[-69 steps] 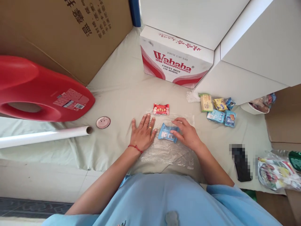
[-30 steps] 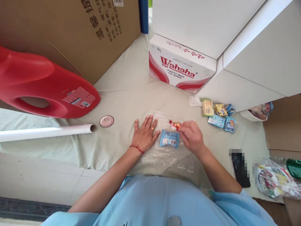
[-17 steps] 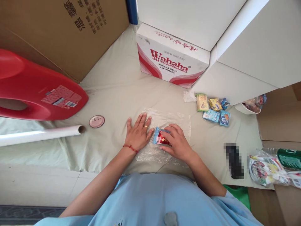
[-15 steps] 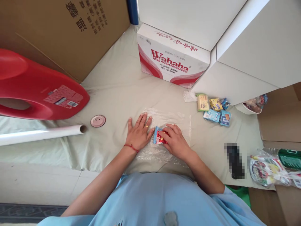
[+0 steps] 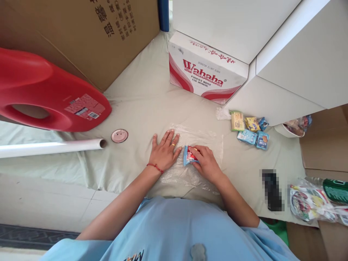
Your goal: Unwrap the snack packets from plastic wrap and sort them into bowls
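My left hand (image 5: 164,151) lies flat with its fingers spread on the left part of a clear plastic sheet or bag (image 5: 178,174), which is spread on the cloth-covered table. A small red and light-blue snack packet (image 5: 187,156) rests over the plastic, just right of my left thumb. My right hand (image 5: 206,161) is closed on the packet's right side, fingers over the top and thumb at the lower edge. The fingers hide the packet's right part.
Several small snack packs (image 5: 246,135) lie to the right, near a white bowl (image 5: 288,132) and a dark blurred object (image 5: 272,190). A Wahaha carton (image 5: 203,81) stands behind. Leftward are a pink round disc (image 5: 119,136), a white roll (image 5: 54,147) and a red jug (image 5: 58,87).
The packet and my right hand have shifted slightly right, widening the gap to my left thumb. My left hand stays flat on the plastic. The whole view has moved a little.
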Available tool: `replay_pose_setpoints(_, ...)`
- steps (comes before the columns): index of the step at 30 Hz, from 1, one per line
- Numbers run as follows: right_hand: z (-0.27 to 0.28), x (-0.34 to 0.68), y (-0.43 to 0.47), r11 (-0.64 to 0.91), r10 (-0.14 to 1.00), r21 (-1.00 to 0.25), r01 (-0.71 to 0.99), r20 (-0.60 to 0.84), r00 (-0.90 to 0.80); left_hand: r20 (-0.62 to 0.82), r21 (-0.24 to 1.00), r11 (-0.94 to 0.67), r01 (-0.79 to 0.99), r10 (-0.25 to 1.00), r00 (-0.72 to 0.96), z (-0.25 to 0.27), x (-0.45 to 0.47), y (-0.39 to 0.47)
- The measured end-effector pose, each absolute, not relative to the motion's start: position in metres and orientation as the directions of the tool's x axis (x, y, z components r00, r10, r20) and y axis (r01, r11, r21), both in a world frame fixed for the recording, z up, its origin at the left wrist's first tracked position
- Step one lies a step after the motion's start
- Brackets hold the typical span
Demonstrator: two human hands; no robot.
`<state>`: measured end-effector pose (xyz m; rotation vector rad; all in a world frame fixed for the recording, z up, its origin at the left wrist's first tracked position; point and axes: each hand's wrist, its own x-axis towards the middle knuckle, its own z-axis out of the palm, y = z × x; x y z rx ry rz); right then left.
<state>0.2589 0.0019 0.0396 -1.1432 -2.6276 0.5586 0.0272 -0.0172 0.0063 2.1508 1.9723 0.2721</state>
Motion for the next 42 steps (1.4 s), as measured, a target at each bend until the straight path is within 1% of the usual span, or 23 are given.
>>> replay_pose_setpoints(2, 0.039, 0.269, 0.008, 0.603, 0.757, -0.458, 0.653, 0.072, -0.649, -0.014, 0.273, -0.078, 0.959, 0.996, 0.086, 0.006, 0.028, -0.017)
replay_pose_setpoints(5, 0.043, 0.278, 0.018, 0.585, 0.784, -0.503, 0.637, 0.15, -0.602, -0.023, 0.273, -0.068, 0.96, 0.997, 0.077, 0.006, 0.028, -0.016)
replay_pose_setpoints(8, 0.047, 0.273, 0.023, 0.595, 0.787, -0.51, 0.62, 0.217, -0.577, -0.031, 0.274, -0.063, 0.96, 0.997, 0.075, 0.006, 0.027, -0.016)
replay_pose_setpoints(10, 0.046, 0.263, 0.023, 0.618, 0.767, -0.474, 0.627, 0.186, -0.615, -0.036, 0.272, -0.062, 0.96, 0.997, 0.075, 0.006, 0.027, -0.016)
replay_pose_setpoints(12, 0.042, 0.255, 0.022, 0.641, 0.737, -0.439, 0.63, 0.122, -0.665, -0.039, 0.271, -0.059, 0.961, 0.997, 0.072, 0.007, 0.027, -0.016)
replay_pose_setpoints(13, 0.04, 0.253, 0.021, 0.65, 0.722, -0.435, 0.623, 0.096, -0.686, -0.039, 0.272, -0.056, 0.961, 0.997, 0.069, 0.008, 0.028, -0.016)
replay_pose_setpoints(15, 0.036, 0.254, 0.019, 0.655, 0.7, -0.471, 0.591, 0.084, -0.709, -0.039, 0.275, -0.056, 0.96, 0.997, 0.069, 0.009, 0.028, -0.016)
replay_pose_setpoints(18, 0.034, 0.265, 0.017, 0.632, 0.708, -0.555, 0.541, 0.129, -0.695, -0.039, 0.279, -0.057, 0.959, 0.997, 0.07, 0.01, 0.028, -0.016)
replay_pose_setpoints(20, 0.034, 0.274, 0.017, 0.618, 0.727, -0.582, 0.528, 0.167, -0.666, -0.043, 0.28, -0.052, 0.958, 0.997, 0.067, 0.009, 0.028, -0.015)
replay_pose_setpoints(25, 0.031, 0.279, 0.012, 0.641, 0.737, -0.564, 0.52, 0.264, -0.622, -0.056, 0.279, -0.046, 0.959, 0.996, 0.064, 0.008, 0.028, -0.015)
replay_pose_setpoints(27, 0.032, 0.277, 0.011, 0.635, 0.758, -0.565, 0.527, 0.324, -0.566, -0.057, 0.279, -0.045, 0.959, 0.996, 0.063, 0.008, 0.028, -0.015)
replay_pose_setpoints(30, 0.037, 0.277, 0.014, 0.544, 0.837, -0.637, 0.546, 0.367, -0.405, -0.061, 0.281, -0.042, 0.959, 0.996, 0.062, 0.009, 0.028, -0.014)
replay_pose_setpoints(32, 0.043, 0.279, 0.019, 0.449, 0.892, -0.716, 0.534, 0.325, -0.315, -0.064, 0.278, -0.044, 0.96, 0.996, 0.064, 0.009, 0.028, -0.014)
replay_pose_setpoints(33, 0.046, 0.28, 0.022, 0.408, 0.91, -0.752, 0.518, 0.287, -0.3, -0.064, 0.275, -0.046, 0.96, 0.996, 0.066, 0.009, 0.028, -0.014)
replay_pose_setpoints(35, 0.05, 0.279, 0.026, 0.364, 0.916, -0.793, 0.488, 0.21, -0.342, -0.061, 0.269, -0.05, 0.962, 0.996, 0.069, 0.009, 0.028, -0.014)
replay_pose_setpoints(36, 0.05, 0.277, 0.028, 0.368, 0.903, -0.794, 0.484, 0.18, -0.391, -0.058, 0.269, -0.051, 0.962, 0.996, 0.07, 0.009, 0.028, -0.014)
replay_pose_setpoints(38, 0.047, 0.27, 0.031, 0.421, 0.86, -0.752, 0.507, 0.153, -0.487, -0.052, 0.272, -0.055, 0.961, 0.996, 0.072, 0.008, 0.027, -0.015)
replay_pose_setpoints(40, 0.043, 0.261, 0.032, 0.486, 0.833, -0.658, 0.575, 0.15, -0.532, -0.045, 0.274, -0.059, 0.96, 0.996, 0.074, 0.008, 0.027, -0.015)
replay_pose_setpoints(42, 0.04, 0.254, 0.032, 0.519, 0.834, -0.563, 0.643, 0.169, -0.525, -0.039, 0.276, -0.061, 0.959, 0.996, 0.074, 0.008, 0.028, -0.015)
